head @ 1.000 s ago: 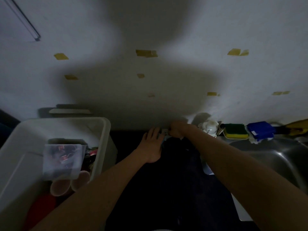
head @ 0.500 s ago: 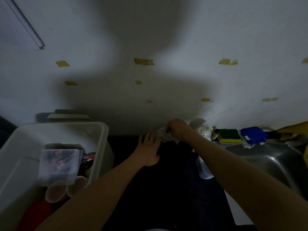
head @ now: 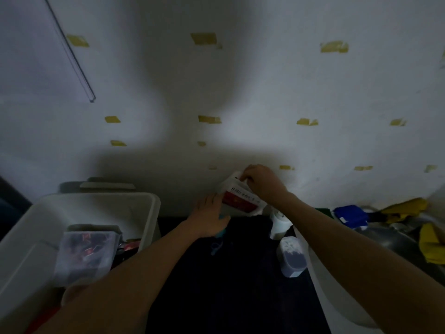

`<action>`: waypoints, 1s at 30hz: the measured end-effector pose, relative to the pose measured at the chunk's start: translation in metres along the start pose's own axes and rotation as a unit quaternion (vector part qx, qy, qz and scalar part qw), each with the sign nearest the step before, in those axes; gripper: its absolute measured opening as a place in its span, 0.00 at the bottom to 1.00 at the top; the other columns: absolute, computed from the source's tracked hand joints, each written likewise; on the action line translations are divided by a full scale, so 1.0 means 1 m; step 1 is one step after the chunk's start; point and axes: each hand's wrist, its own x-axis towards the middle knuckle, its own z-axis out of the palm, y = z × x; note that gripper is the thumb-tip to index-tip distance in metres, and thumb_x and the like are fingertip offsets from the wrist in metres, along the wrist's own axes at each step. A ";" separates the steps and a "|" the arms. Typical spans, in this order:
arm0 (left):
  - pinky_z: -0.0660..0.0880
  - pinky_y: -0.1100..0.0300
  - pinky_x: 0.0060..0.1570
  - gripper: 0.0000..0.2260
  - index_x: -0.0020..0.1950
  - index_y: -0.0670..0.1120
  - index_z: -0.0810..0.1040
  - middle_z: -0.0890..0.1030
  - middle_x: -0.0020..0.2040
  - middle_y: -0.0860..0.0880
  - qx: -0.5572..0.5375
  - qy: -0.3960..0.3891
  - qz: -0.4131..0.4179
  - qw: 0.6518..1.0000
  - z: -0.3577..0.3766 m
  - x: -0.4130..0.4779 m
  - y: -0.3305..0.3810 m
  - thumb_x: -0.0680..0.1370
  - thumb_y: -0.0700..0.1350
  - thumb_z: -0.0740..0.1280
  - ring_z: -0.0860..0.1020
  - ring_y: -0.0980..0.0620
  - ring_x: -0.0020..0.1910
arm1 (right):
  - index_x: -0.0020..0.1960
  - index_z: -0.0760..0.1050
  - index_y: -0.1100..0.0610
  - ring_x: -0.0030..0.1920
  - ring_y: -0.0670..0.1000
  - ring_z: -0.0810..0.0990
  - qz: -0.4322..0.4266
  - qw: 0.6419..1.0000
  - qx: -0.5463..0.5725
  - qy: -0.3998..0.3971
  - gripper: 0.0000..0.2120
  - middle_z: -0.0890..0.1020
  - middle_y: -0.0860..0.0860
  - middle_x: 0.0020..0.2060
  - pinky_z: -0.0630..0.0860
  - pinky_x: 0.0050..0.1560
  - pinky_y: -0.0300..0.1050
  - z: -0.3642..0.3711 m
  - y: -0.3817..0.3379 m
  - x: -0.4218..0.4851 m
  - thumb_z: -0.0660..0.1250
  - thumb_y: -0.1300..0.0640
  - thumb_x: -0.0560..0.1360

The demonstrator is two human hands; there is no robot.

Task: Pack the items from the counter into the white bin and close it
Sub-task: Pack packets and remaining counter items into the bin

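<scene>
Frame centre: right hand [head: 262, 186] pinches top of white red-labelled plastic pouch [head: 240, 201] | left hand [head: 209, 218] flat, fingers straight, at its lower edge | I judge it light, floppy; support the bottom.

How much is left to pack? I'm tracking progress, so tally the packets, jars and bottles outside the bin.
Packets: 1, the packet pinched by the right hand
Jars: 1, the jar, clear with dark contents
Bottles: 1, the bottle, white
Total: 3
</scene>
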 end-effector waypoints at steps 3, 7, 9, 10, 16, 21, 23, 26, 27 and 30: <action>0.61 0.44 0.72 0.34 0.78 0.47 0.50 0.58 0.76 0.45 -0.060 0.052 0.011 0.997 -0.019 -0.008 0.000 0.78 0.55 0.62 0.60 0.41 0.73 | 0.53 0.83 0.62 0.55 0.56 0.78 -0.023 0.999 0.008 0.040 0.15 0.83 0.55 0.55 0.73 0.56 0.46 -0.010 -0.012 -0.003 0.60 0.69 0.75; 0.73 0.50 0.56 0.23 0.68 0.50 0.60 0.69 0.63 0.47 -0.098 0.176 0.038 0.979 -0.039 -0.021 0.003 0.76 0.49 0.64 0.73 0.46 0.60 | 0.49 0.83 0.64 0.52 0.58 0.78 -0.084 0.991 0.020 0.105 0.12 0.83 0.57 0.50 0.73 0.56 0.48 -0.019 -0.036 -0.008 0.62 0.70 0.73; 0.74 0.48 0.55 0.24 0.68 0.52 0.58 0.71 0.63 0.48 -0.120 0.214 0.045 0.969 -0.046 -0.026 0.002 0.75 0.50 0.63 0.74 0.47 0.59 | 0.47 0.83 0.63 0.49 0.58 0.79 -0.119 0.983 0.022 0.139 0.12 0.84 0.57 0.48 0.71 0.53 0.45 -0.021 -0.049 -0.010 0.63 0.71 0.73; 0.75 0.48 0.54 0.23 0.67 0.53 0.58 0.73 0.61 0.49 -0.142 0.228 0.050 0.962 -0.049 -0.029 0.000 0.75 0.51 0.64 0.75 0.47 0.57 | 0.46 0.84 0.63 0.48 0.58 0.79 -0.132 0.979 0.026 0.153 0.12 0.84 0.57 0.47 0.71 0.52 0.45 -0.023 -0.055 -0.010 0.63 0.72 0.73; 0.68 0.67 0.35 0.12 0.51 0.58 0.65 0.74 0.43 0.61 -0.200 0.326 0.060 0.922 -0.071 -0.047 -0.011 0.76 0.55 0.67 0.77 0.59 0.43 | 0.42 0.83 0.61 0.45 0.59 0.79 -0.203 0.954 0.041 0.217 0.10 0.84 0.56 0.45 0.75 0.47 0.48 -0.033 -0.097 -0.006 0.65 0.72 0.72; 0.76 0.53 0.39 0.10 0.44 0.48 0.69 0.77 0.42 0.49 -0.240 0.389 0.006 0.890 -0.086 -0.074 -0.022 0.75 0.50 0.69 0.78 0.48 0.41 | 0.38 0.80 0.59 0.47 0.55 0.80 -0.242 0.934 0.071 0.254 0.10 0.84 0.55 0.45 0.71 0.50 0.39 -0.028 -0.132 0.000 0.67 0.72 0.71; 0.75 0.54 0.36 0.10 0.42 0.46 0.69 0.77 0.39 0.49 -0.265 0.405 0.002 0.875 -0.090 -0.086 -0.023 0.77 0.48 0.68 0.77 0.49 0.39 | 0.38 0.80 0.60 0.48 0.53 0.80 -0.238 0.930 0.086 0.266 0.10 0.84 0.55 0.45 0.70 0.52 0.37 -0.024 -0.142 0.001 0.68 0.73 0.70; 0.68 0.59 0.32 0.10 0.40 0.47 0.68 0.74 0.34 0.52 -0.262 0.428 0.009 0.865 -0.093 -0.106 -0.030 0.78 0.46 0.66 0.73 0.55 0.34 | 0.40 0.80 0.61 0.49 0.53 0.80 -0.239 0.926 0.106 0.273 0.08 0.83 0.55 0.45 0.72 0.52 0.39 -0.016 -0.160 0.002 0.68 0.72 0.71; 0.67 0.59 0.32 0.10 0.39 0.48 0.68 0.74 0.34 0.53 -0.256 0.435 0.012 0.863 -0.094 -0.112 -0.032 0.79 0.45 0.65 0.73 0.57 0.33 | 0.43 0.80 0.60 0.49 0.51 0.79 -0.233 0.927 0.115 0.271 0.08 0.83 0.54 0.46 0.73 0.52 0.41 -0.014 -0.166 0.003 0.67 0.71 0.73; 0.69 0.57 0.32 0.13 0.37 0.52 0.64 0.72 0.33 0.54 -0.271 0.463 0.002 0.844 -0.097 -0.135 -0.047 0.79 0.44 0.64 0.71 0.58 0.32 | 0.58 0.75 0.54 0.49 0.41 0.78 -0.160 0.940 0.192 0.230 0.09 0.82 0.46 0.49 0.76 0.50 0.37 -0.011 -0.195 0.004 0.66 0.60 0.77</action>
